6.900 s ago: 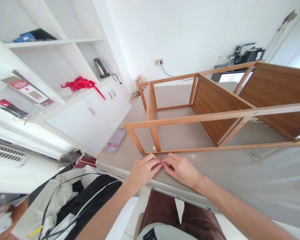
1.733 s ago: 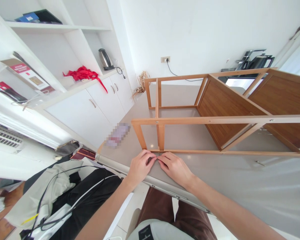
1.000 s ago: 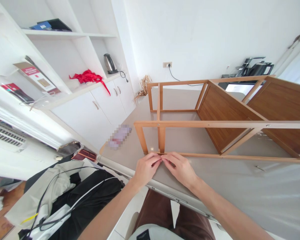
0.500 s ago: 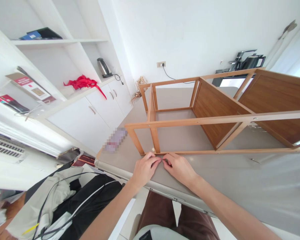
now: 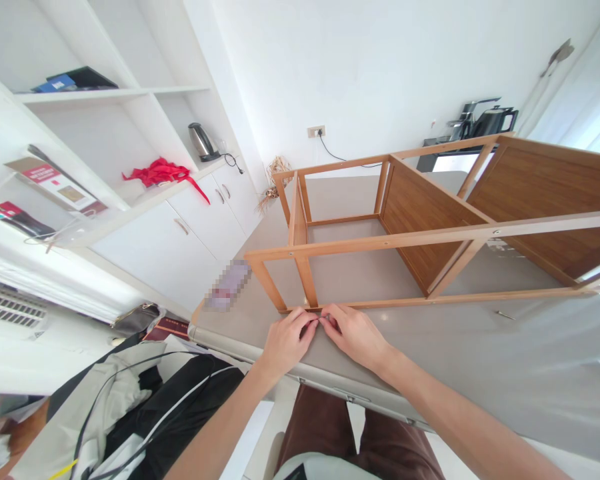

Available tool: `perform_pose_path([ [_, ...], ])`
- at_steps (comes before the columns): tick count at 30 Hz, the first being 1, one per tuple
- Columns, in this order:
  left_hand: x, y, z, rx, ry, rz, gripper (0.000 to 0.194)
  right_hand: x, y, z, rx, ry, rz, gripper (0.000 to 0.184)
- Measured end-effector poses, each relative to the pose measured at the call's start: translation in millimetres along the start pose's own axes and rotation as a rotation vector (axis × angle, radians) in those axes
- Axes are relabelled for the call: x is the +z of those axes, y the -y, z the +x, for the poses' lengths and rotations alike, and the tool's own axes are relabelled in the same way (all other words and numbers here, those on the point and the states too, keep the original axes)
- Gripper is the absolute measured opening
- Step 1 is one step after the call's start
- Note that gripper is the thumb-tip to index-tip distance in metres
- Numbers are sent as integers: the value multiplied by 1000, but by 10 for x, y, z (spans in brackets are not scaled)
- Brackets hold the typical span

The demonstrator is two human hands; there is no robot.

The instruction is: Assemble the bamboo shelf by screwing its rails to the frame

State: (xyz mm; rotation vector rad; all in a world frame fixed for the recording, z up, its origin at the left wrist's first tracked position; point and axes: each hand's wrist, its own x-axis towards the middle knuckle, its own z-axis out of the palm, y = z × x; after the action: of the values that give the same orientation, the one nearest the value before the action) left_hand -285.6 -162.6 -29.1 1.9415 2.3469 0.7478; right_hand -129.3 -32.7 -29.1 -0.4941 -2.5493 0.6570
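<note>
My left hand [image 5: 286,341] and my right hand [image 5: 356,339] meet fingertip to fingertip at the near edge of a wooden shelf frame [image 5: 347,245]. Both are closed in a pinch on a thin metal screw [image 5: 326,317], mostly covered by the fingers. The frame lies on its side on a grey table [image 5: 430,360], with wooden shelf panels [image 5: 425,220] set across it. Just beyond my fingers runs its lowest near rail. A second screw [image 5: 505,315] lies loose on the table to the right.
White shelves [image 5: 125,93] on the left carry boxes, a red cloth [image 5: 160,172] and a steel kettle [image 5: 203,141]. Clothes and cables [image 5: 170,393] are heaped below them. A black kettle [image 5: 491,123] stands behind the frame. A blurred-out item [image 5: 229,287] lies at the table's left end.
My hands stay pinched together near the same rail, with small shifts of the fingers. The screw between them showed more clearly half a second ago. The view has swung slightly; the frame stays put.
</note>
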Motion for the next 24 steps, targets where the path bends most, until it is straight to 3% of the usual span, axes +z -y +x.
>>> perform_pose_path([
  [9, -16, 20, -134, -32, 6, -116, 18, 27, 31, -36, -155, -22, 241, 14],
  [14, -116, 157, -177, -112, 39, -239, 12, 75, -23, -21, -123, -81, 187, 20],
  [20, -272, 261, -137, -117, 149, -346, 20, 147, -16, -14, -105, -22, 174, 20],
  [24, -265, 258, -80, -96, 122, -352, 24, 166, 37, 3, -132, -10, 187, 17],
])
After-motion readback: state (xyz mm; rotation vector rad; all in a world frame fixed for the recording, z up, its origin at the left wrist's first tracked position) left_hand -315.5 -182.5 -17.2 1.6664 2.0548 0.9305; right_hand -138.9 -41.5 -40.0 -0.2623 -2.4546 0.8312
